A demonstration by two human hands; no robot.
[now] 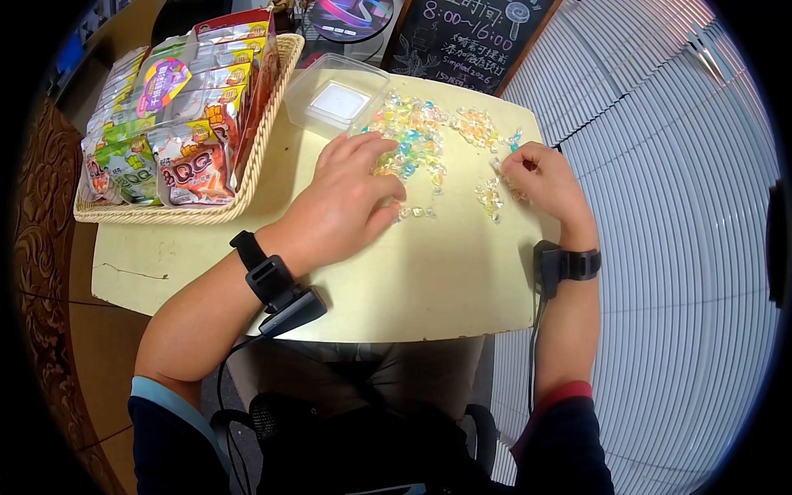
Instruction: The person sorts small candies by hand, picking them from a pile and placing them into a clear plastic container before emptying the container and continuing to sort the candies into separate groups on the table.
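Observation:
My left hand lies over the near left side of a loose heap of wrapped candies, its fingers spread and its fingertips touching or just above them. These are small pieces in clear twisted wrappers, in yellow, green, blue and orange. On the right, my right hand is closed in a pinch beside a smaller group of yellowish candies. A clear wrapper shows at its fingertips, but whether they hold a candy is hidden. A blue candy lies just beyond that hand. Another group of orange and yellow candies sits farther back.
A clear plastic box stands behind my left hand. On the left a wicker basket holds several snack packets. A chalkboard stands beyond the pale table. White slatted blinds run along the right.

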